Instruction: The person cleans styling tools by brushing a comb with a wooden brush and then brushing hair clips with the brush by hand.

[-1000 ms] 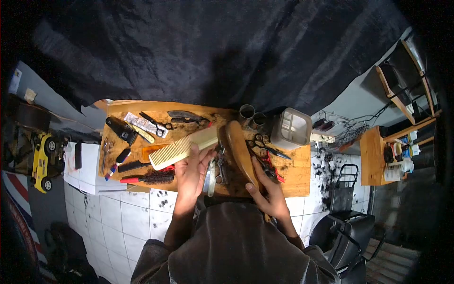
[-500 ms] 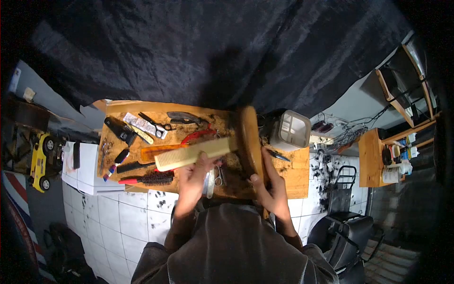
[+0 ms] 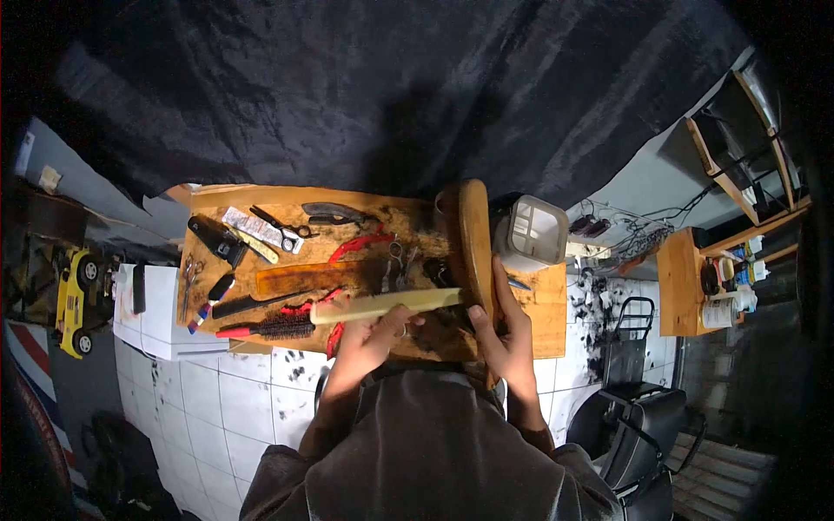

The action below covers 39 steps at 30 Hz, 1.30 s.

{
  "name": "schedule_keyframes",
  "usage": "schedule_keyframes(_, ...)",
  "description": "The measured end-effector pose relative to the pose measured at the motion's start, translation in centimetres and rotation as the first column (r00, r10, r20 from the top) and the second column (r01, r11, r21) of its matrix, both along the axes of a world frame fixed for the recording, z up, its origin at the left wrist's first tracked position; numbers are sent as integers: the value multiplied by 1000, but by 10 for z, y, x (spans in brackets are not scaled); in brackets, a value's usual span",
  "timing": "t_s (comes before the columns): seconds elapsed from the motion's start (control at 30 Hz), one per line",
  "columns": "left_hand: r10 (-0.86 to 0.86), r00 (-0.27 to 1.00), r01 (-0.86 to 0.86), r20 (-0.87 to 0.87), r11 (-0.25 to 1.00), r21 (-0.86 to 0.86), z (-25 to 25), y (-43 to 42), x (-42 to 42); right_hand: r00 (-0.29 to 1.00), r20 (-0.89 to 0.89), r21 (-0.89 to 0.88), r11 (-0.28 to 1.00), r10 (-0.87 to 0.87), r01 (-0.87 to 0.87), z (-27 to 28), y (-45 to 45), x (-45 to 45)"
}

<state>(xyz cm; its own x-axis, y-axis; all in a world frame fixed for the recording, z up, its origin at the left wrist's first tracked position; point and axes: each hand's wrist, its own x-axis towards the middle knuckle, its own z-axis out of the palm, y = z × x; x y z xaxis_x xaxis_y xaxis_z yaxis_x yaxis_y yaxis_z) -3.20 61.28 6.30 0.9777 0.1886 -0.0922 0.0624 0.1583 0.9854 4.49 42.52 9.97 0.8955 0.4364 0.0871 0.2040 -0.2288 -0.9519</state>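
A cream-coloured comb (image 3: 373, 306) is gripped near its middle by my left hand (image 3: 369, 343), fingers closed around its lower edge. The comb's far end reaches the dark side of a long wooden brush (image 3: 475, 239); whether the two touch I cannot tell. My right hand (image 3: 506, 343) holds that brush upright on edge, thumb on the near face and fingers along the other side. Beneath the comb lie red clips (image 3: 360, 246), an amber comb (image 3: 304, 278) and a red-handled round brush (image 3: 274, 328).
On the wooden table (image 3: 547, 326), scattered with dark hair clippings, are black scissors (image 3: 282, 230), a hair clipper (image 3: 217, 240) and a black comb (image 3: 248, 304). A clear plastic container (image 3: 536, 234) stands at the right. A black chair (image 3: 638, 425) is at lower right.
My left hand has brought the comb lower and to the right, its far end now by the brush's lower half. The brush has shifted slightly right and stands more upright.
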Motion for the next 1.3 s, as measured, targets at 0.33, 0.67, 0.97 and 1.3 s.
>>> schedule_keyframes(0.33, 218, 958, -156, 187, 941, -300, -5, 8, 5, 996, 1, -142, 986, 93, -92, -17, -7, -12)
schedule_keyframes(0.67, 19, 999, -20, -28, 999, -40, 1, -9, -1, 977, -210, 48, 997, -44, 55, 3, -7, 0)
schedule_keyframes(0.97, 243, 947, -163, 209, 927, -337, -6, 7, 8, 977, -168, -22, 991, 128, -133, -30, -9, -14)
schedule_keyframes(1.3, 120, 991, -98, 62, 955, -281, -13, -2, 8, 972, -235, 130, 990, -21, 53, 0, -2, -6)
